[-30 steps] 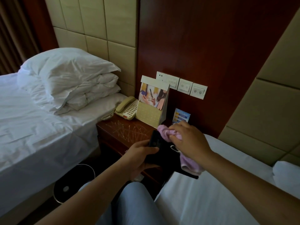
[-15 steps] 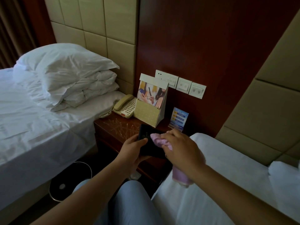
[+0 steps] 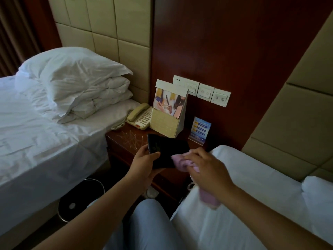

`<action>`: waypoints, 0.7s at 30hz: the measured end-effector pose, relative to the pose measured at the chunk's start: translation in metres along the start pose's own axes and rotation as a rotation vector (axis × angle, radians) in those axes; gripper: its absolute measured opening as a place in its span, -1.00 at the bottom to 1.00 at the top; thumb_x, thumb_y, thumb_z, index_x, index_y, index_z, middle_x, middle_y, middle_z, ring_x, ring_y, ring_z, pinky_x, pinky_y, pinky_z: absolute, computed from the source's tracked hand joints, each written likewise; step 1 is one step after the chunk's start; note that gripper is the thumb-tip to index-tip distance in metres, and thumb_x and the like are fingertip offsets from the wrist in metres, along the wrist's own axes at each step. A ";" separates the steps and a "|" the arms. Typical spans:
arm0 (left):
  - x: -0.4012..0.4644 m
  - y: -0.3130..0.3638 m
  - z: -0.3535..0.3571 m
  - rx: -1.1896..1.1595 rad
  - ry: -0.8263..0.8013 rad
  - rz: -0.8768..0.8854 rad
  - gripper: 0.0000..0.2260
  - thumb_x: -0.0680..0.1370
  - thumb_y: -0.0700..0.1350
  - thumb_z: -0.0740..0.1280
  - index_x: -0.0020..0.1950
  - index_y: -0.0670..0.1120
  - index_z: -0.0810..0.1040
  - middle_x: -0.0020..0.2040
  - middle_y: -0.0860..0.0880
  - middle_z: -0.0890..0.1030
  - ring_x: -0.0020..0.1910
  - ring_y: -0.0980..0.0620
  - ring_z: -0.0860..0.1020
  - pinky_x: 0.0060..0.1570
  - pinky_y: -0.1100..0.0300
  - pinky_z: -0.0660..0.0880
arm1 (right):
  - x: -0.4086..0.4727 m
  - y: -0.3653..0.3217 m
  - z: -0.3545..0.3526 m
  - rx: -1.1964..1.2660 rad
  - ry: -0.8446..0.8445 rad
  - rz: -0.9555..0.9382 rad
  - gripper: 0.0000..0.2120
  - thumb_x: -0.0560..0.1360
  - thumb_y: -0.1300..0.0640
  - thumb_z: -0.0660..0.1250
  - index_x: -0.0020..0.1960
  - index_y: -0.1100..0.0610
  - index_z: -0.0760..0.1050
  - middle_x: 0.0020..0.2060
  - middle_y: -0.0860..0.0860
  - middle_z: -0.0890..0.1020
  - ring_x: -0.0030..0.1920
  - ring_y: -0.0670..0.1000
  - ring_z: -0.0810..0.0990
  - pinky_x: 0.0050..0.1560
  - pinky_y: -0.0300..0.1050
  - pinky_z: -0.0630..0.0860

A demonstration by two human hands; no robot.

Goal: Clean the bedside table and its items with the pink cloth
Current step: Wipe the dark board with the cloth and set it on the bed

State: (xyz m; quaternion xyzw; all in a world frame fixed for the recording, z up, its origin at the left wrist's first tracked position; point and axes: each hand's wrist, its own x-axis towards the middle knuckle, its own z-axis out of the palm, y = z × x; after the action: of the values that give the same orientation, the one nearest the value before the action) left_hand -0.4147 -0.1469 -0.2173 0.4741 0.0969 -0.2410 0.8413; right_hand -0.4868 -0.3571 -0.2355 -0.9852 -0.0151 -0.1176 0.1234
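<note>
Dark wood bedside table (image 3: 126, 141) between two white beds (image 3: 45, 138), phone (image 3: 139, 116) at back; left hand (image 3: 146, 159) grips black folder (image 3: 165, 150) above it, right hand (image 3: 207, 168) clutches pink cloth (image 3: 180, 162) against folder's right edge.

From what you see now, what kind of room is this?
Probably a hotel twin room: two white-sheeted beds flank one bedside table carrying a corded telephone, a brochure holder and a small info card.

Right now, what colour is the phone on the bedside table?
Beige telephone, with a red mark on its front edge; head view.
</note>
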 end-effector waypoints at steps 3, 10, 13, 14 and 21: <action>0.005 0.002 -0.011 -0.069 0.038 -0.060 -0.55 0.59 -0.42 0.25 0.42 -0.08 0.40 0.30 -0.24 0.51 0.24 -0.31 0.55 0.08 -0.22 0.63 | -0.001 0.021 -0.005 0.021 0.005 0.114 -0.66 0.61 -0.07 0.32 0.38 -0.17 0.49 0.25 -0.16 0.47 0.18 -0.10 0.57 -0.14 -0.41 0.35; 0.007 -0.008 -0.005 -0.077 0.070 -0.144 -0.79 0.65 -0.33 0.15 0.23 -0.29 0.50 0.04 -0.31 0.66 -0.01 -0.23 0.67 -0.16 -0.02 0.61 | -0.008 -0.039 0.007 0.024 0.091 -0.149 -0.64 0.55 -0.04 0.39 0.34 -0.15 0.50 0.31 -0.05 0.46 0.28 -0.03 0.53 0.07 -0.29 0.52; 0.016 -0.003 -0.016 -0.063 0.140 -0.222 -0.67 0.62 -0.25 0.22 0.37 -0.30 0.45 0.19 -0.34 0.62 0.09 -0.27 0.66 -0.05 -0.08 0.65 | -0.009 -0.039 0.004 0.003 0.145 -0.277 -0.67 0.55 -0.03 0.38 0.31 -0.12 0.52 0.31 -0.03 0.47 0.27 -0.04 0.50 0.09 -0.37 0.45; 0.015 -0.003 -0.017 -0.056 0.120 -0.264 -0.64 0.61 -0.20 0.25 0.40 -0.28 0.45 0.24 -0.33 0.61 0.14 -0.28 0.66 0.00 -0.10 0.64 | -0.009 -0.042 0.006 -0.031 0.149 -0.344 -0.69 0.55 -0.04 0.33 0.30 -0.12 0.51 0.31 -0.02 0.47 0.30 -0.02 0.49 0.09 -0.25 0.52; 0.010 0.000 -0.017 0.011 0.010 -0.228 -0.66 0.63 -0.31 0.22 0.41 -0.17 0.35 0.24 -0.30 0.60 0.17 -0.25 0.63 -0.01 -0.07 0.62 | -0.002 -0.019 0.004 -0.165 0.163 -0.318 -0.65 0.50 0.03 0.41 0.28 -0.10 0.52 0.31 0.01 0.45 0.29 0.09 0.53 0.06 -0.10 0.61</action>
State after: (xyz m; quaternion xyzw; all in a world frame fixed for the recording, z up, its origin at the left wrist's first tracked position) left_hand -0.4050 -0.1351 -0.2299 0.4659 0.1534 -0.3333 0.8052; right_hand -0.4886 -0.3375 -0.2350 -0.9645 -0.1506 -0.2158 0.0229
